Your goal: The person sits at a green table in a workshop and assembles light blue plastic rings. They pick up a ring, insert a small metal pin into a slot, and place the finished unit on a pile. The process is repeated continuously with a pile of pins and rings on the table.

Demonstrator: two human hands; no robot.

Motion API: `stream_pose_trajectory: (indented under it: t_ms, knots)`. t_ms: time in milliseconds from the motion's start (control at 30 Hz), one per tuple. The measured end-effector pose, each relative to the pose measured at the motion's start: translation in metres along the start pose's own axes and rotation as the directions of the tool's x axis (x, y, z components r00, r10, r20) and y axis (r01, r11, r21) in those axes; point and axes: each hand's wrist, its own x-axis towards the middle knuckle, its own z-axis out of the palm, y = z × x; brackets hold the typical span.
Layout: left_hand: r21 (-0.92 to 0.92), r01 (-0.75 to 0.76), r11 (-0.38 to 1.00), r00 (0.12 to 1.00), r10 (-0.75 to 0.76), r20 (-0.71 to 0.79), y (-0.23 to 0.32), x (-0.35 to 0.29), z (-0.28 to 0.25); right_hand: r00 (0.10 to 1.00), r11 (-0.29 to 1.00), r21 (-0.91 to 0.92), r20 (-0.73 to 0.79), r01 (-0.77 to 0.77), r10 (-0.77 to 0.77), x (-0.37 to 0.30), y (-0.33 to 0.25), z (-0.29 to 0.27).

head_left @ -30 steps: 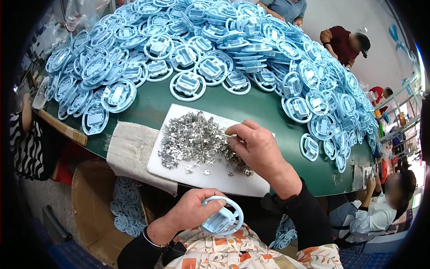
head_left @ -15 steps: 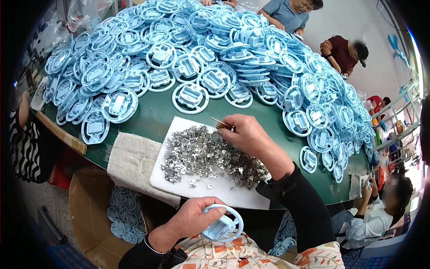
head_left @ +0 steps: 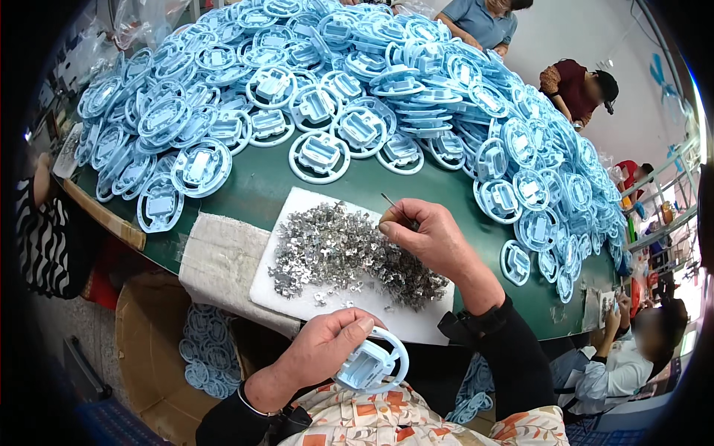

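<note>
Left hand (head_left: 320, 346): thumb clamped over the rim of a light-blue, wheel-shaped plastic part (head_left: 370, 366), other fingers partly hidden; part sits just off the near edge of the green table (head_left: 245, 178). Right hand (head_left: 439, 241): thumb and forefinger pinching a slender rod (head_left: 395, 206) at the far edge of a white foam board (head_left: 372, 321) heaped with small silver metal clips (head_left: 327, 249). Judgement: part likely light, stiff, slightly slippery; grip the rim, leaving the recessed centre unobstructed.
</note>
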Motion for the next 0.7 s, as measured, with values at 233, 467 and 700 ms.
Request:
stream_pose_trajectory:
  t_ms: [233,467,700]
  knots:
    - [-0.183,0.031,0.983,0.998,-0.042,-0.055,0.014,0.011,0.010,0.971,0.962,0.210,0.120,0.177,-0.205,-0.056,0.006,-0.001]
    - [-0.402,0.197,0.894,0.965,-0.105,0.241,0.003,0.023,0.019,0.939,0.934,0.250,0.166,0.257,-0.303,-0.089,0.018,-0.005]
    - [-0.249,0.013,0.969,1.000,-0.018,-0.019,-0.005,0.033,0.047,0.994,0.944,0.324,0.071,0.053,-0.080,-0.122,0.025,-0.012]
